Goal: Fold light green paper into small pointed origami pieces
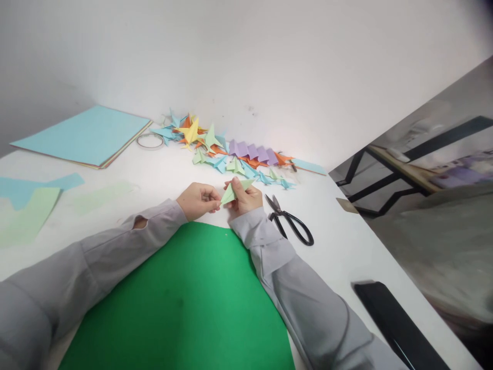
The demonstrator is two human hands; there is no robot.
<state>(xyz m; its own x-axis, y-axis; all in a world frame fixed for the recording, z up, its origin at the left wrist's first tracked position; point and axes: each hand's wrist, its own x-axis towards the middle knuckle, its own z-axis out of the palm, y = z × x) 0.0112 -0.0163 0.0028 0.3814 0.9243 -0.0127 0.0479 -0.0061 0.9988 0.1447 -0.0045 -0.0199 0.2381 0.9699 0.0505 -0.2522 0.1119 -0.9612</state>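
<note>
My left hand (198, 200) and my right hand (244, 198) meet over the white table (339, 246), both pinching a small folded light-green paper piece (231, 192). The left fingertips hold its lower left tip; the right fingers grip its middle and upper part. Both arms wear grey sleeves. A large green sheet (185, 303) lies under my forearms.
Black scissors (290, 221) lie just right of my right hand. A pile of folded coloured paper figures (227, 149) sits behind, with a tape ring (149, 140) and a stack of coloured sheets (84, 136) at back left. Paper scraps (26, 200) lie left; a black object (396, 324) lies near right.
</note>
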